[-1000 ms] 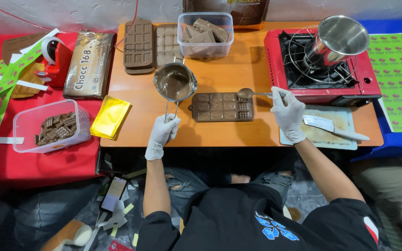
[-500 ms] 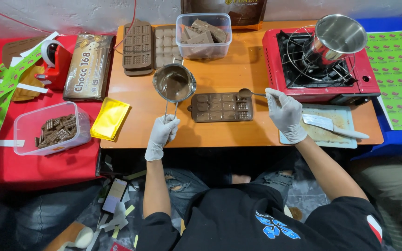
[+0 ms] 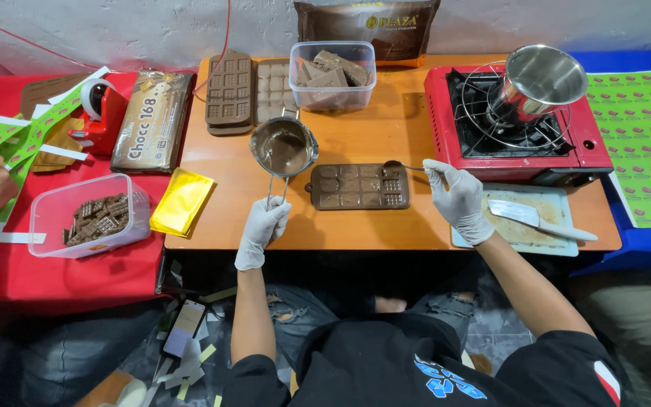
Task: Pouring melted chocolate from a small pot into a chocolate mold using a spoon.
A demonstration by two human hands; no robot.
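Left hand (image 3: 263, 226) closed round the wire handle of the small pot (image 3: 284, 145) of melted chocolate, right hand (image 3: 457, 197) pinching a spoon (image 3: 403, 166) over the brown mould (image 3: 359, 186) on the table (image 3: 386, 128); mould judged flexible, best gripped at both ends.

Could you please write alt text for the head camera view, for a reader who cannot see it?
A person's gloved left hand holds the handle of a small pot of melted chocolate, while the gloved right hand holds a spoon over a brown chocolate mould on an orange table. A red gas stove with a steel pot sits at right.
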